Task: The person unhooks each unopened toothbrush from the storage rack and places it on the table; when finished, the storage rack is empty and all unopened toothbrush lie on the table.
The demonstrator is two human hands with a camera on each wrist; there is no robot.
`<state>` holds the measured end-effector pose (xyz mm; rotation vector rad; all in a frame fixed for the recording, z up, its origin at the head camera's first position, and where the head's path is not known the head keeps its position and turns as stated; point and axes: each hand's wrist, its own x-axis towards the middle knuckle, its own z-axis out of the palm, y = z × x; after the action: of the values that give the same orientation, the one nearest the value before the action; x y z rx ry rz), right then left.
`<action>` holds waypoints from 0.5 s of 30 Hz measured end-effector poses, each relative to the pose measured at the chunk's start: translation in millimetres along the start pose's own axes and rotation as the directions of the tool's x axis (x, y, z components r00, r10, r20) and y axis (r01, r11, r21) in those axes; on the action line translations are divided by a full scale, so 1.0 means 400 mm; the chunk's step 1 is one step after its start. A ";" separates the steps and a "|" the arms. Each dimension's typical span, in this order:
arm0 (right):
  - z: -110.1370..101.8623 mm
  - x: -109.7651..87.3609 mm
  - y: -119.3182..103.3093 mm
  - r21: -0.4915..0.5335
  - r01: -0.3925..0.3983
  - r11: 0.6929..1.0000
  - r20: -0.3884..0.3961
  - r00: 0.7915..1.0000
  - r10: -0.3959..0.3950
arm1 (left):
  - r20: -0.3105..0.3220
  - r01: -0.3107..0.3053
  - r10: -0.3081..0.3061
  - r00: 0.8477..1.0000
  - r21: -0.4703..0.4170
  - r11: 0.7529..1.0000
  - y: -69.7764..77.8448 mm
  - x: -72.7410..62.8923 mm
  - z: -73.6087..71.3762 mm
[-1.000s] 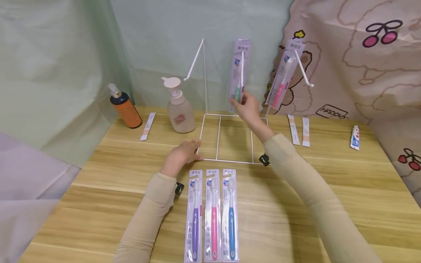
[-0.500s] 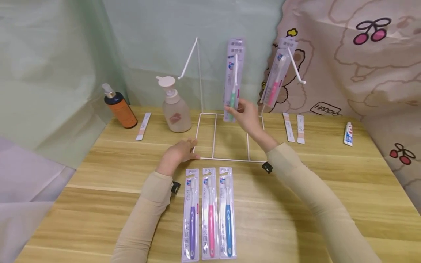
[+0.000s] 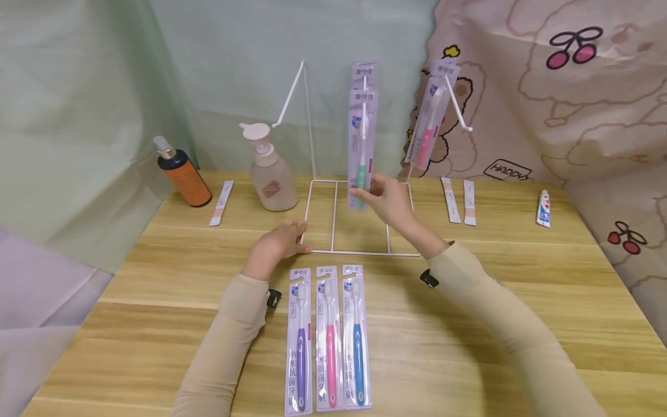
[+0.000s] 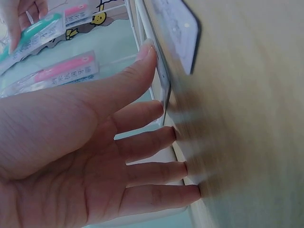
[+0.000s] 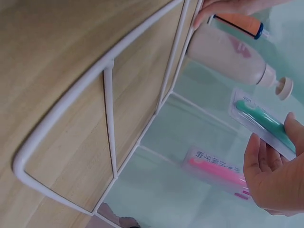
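Observation:
My right hand (image 3: 392, 202) pinches the lower end of a packaged green toothbrush (image 3: 356, 153) at the middle hook of a white wire rack (image 3: 359, 252). Its top lies around the hook's outer part. Behind it on that hook is another package, whose pink toothbrush (image 5: 216, 171) shows in the right wrist view. A packaged pink toothbrush (image 3: 426, 136) hangs from the right hook. With fingers extended, my left hand (image 3: 275, 246) rests at the rack's front left corner, fingertips down on the wood and thumb at the wire. The left hook (image 3: 289, 95) is bare.
Packaged purple (image 3: 300, 359), pink (image 3: 330, 359) and blue (image 3: 357, 359) toothbrushes lie side by side before the rack. Left stand a pump bottle (image 3: 273, 182) and an orange spray bottle (image 3: 187, 180), near a slim sachet (image 3: 222, 202). Two sachets (image 3: 451, 200) and a small tube (image 3: 543, 208) lie right.
My right hand has drawn the packaged green toothbrush forward and down along the middle hook, uncovering the top of the package behind it. My left hand stays at the rack's corner.

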<state>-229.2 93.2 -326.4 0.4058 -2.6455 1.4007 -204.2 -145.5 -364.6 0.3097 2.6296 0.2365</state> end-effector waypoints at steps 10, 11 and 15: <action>0.001 -0.057 -0.015 -0.040 0.061 0.997 0.050 0.997 -0.058 | 0.010 0.008 -0.008 1.000 0.005 1.000 0.002 0.001 -0.003; 0.001 -0.063 -0.015 -0.030 0.066 0.997 0.061 0.996 -0.064 | 0.009 0.006 -0.006 1.000 0.007 1.000 0.002 0.002 -0.003; 0.000 -0.092 -0.014 -0.017 0.098 0.995 0.097 0.991 -0.096 | 0.016 0.013 -0.013 1.000 0.000 1.000 0.002 0.003 -0.001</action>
<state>-192.5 96.8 -330.4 0.6054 -2.6733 1.3549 -205.0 -144.3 -364.6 0.2932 2.6149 0.2291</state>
